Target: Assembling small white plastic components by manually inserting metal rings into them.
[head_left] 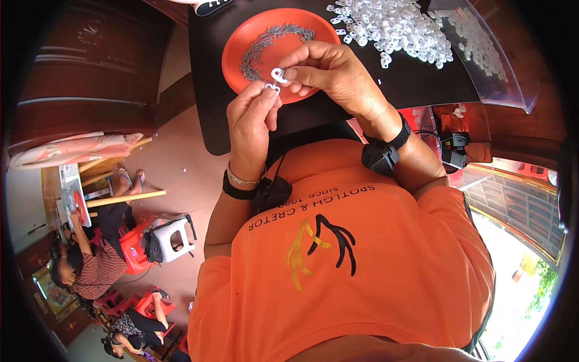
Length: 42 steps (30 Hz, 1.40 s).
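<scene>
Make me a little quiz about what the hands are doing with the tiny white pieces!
1. True or false: the left hand and the right hand each pinch a small white plastic clip.
2. What lies in the round orange plastic plate? A) grey metal nails B) coins C) beads
3. Fill in: the heap of loose white plastic clips lies on the ____ tabletop.

Key: 1 true; 2 A; 3 black.
</scene>
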Available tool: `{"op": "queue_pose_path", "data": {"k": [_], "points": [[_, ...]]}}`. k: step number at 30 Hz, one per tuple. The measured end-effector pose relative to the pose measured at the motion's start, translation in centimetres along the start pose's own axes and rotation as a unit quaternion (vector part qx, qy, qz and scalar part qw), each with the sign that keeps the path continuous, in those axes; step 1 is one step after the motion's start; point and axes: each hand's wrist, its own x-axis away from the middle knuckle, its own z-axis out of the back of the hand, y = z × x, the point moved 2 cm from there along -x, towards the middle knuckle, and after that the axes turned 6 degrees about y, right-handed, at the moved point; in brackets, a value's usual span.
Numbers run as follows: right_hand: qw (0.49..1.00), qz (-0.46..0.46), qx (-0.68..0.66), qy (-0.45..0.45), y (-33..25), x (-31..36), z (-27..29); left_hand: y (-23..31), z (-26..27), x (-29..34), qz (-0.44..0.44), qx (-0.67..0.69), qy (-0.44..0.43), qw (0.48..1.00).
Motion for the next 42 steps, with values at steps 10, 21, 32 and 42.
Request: {"op": "queue_pose_path", "data": {"k": [10,21,32,42], "points": [[0.996,0.068,0.064,0.014,-0.2,0.4,-0.3,-0.2,-0.2,0.1,0.002,-0.011,-0.007,1.0],[0.992,0.066,0.108,-0.015,0.1,0.7,-0.6,-0.4,-0.4,0.2,-0.03,-0.005,-0.003,1.0],[0.978,0.123,0.167,-0.012,-0.7,1.3,-0.8,-0.8,-0.6,0.1,0.007,0.039,-0.009,0.999],[0.866,0.312,0.388,0.051,-0.6,1.8,-2.0,-0.8,-1.3,0.2,0.003,0.037,0.017,0.999]]}}
